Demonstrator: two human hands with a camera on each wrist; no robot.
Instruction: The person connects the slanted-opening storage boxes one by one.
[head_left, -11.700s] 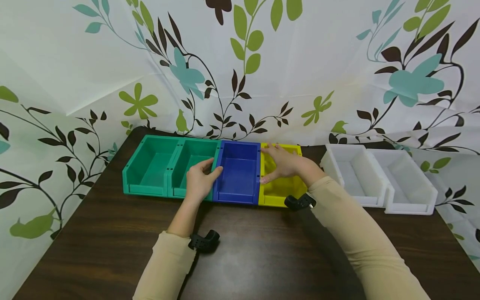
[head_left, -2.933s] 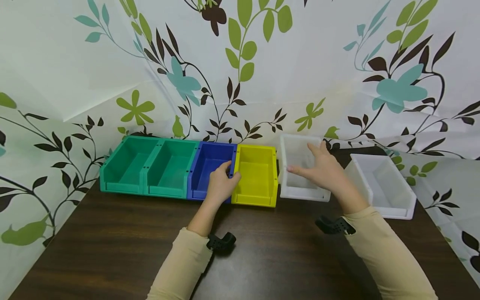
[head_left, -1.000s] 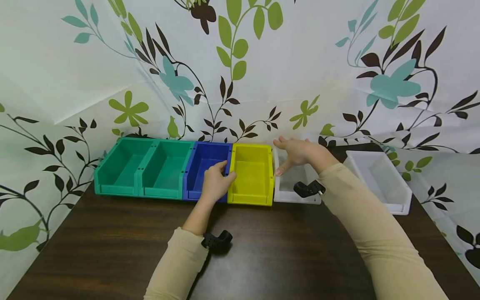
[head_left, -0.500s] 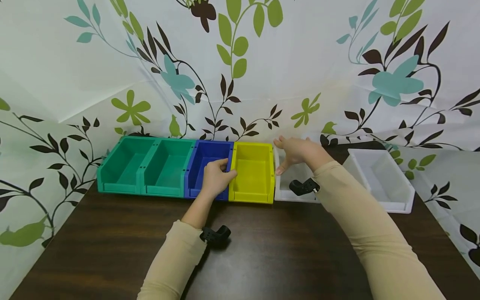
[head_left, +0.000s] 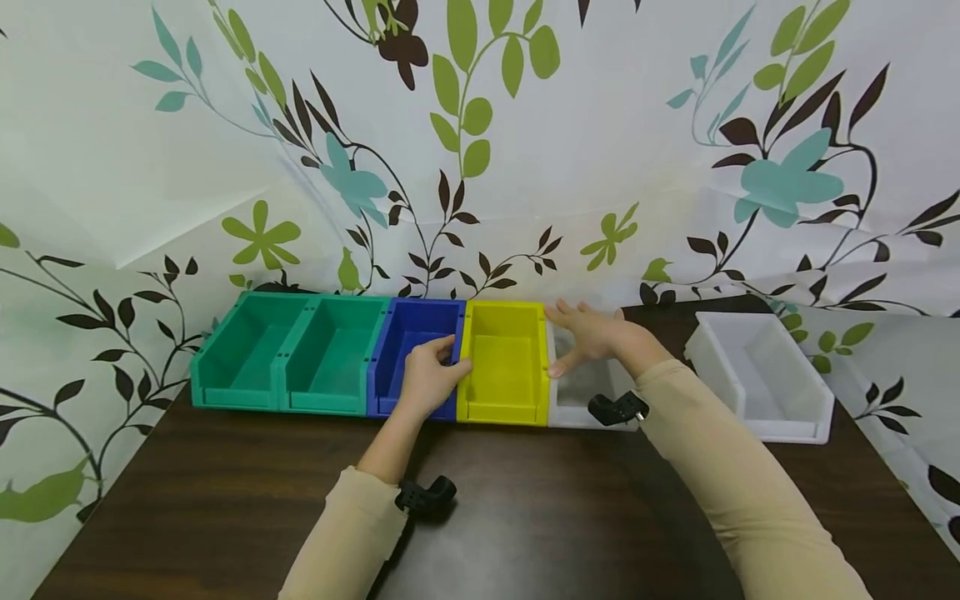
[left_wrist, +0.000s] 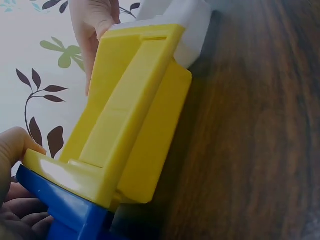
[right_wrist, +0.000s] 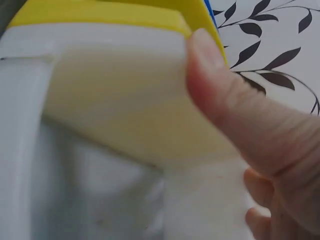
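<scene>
A row of plastic storage bins stands along the table's back. My left hand [head_left: 429, 382] pinches the side walls where the blue bin [head_left: 417, 321] meets the yellow bin [head_left: 510, 358], thumb on the yellow side and fingers inside the blue bin [left_wrist: 65, 207]. My right hand [head_left: 597, 340] holds the white bin [head_left: 585, 392] that sits against the yellow bin's right side. In the right wrist view, its thumb [right_wrist: 210, 65] lies over the white rim by the yellow edge, with other fingers behind the bin. The sleeve and wrist camera hide part of this white bin.
Two green bins [head_left: 247, 358] join the blue bin's left side. Another white bin [head_left: 772, 375] stands apart at the right, near the table's right edge. The dark wooden table [head_left: 517, 517] spreads in front. A leaf-patterned sheet [head_left: 525, 125] hangs close behind the bins.
My right hand has brought one white bin left from beside the other, against the yellow bin. My left hand has shifted from the green-blue seam to the blue-yellow seam.
</scene>
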